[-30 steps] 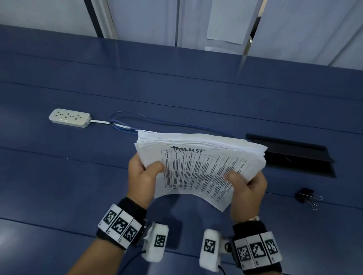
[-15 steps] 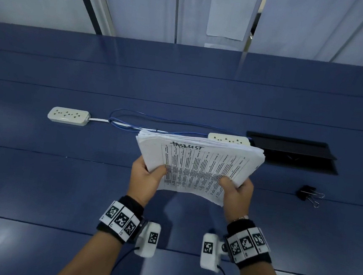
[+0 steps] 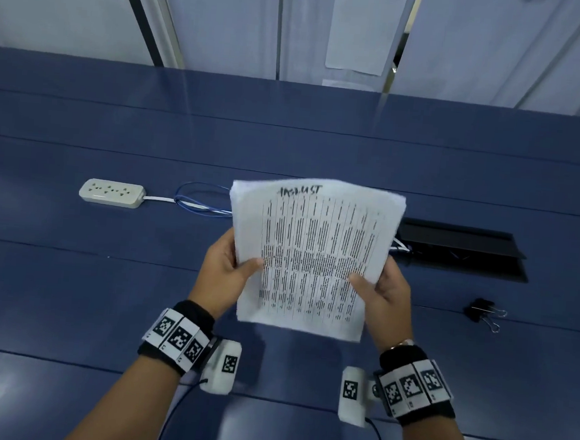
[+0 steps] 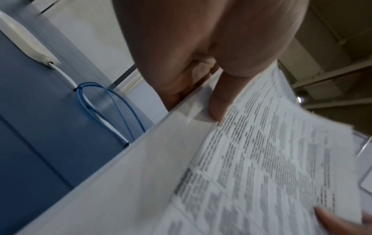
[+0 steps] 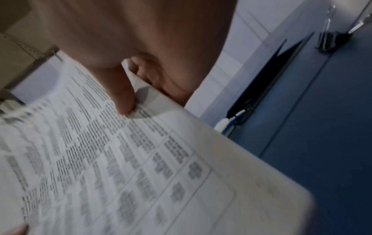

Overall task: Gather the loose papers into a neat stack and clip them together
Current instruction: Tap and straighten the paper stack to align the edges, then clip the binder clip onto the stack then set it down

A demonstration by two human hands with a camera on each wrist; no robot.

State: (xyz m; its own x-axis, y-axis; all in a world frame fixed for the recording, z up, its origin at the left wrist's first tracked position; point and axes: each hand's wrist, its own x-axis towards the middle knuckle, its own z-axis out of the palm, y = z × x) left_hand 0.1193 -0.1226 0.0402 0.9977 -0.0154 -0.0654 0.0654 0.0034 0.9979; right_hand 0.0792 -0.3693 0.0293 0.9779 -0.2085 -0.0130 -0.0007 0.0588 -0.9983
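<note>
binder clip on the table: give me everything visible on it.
The binder clip is small, with a black body and two silvery wire handles that splay toward the right. It lies loose on the blue table, right of the right hand and nearer the person than the black hatch. Only the table touches it, and no paper is in it.
</note>
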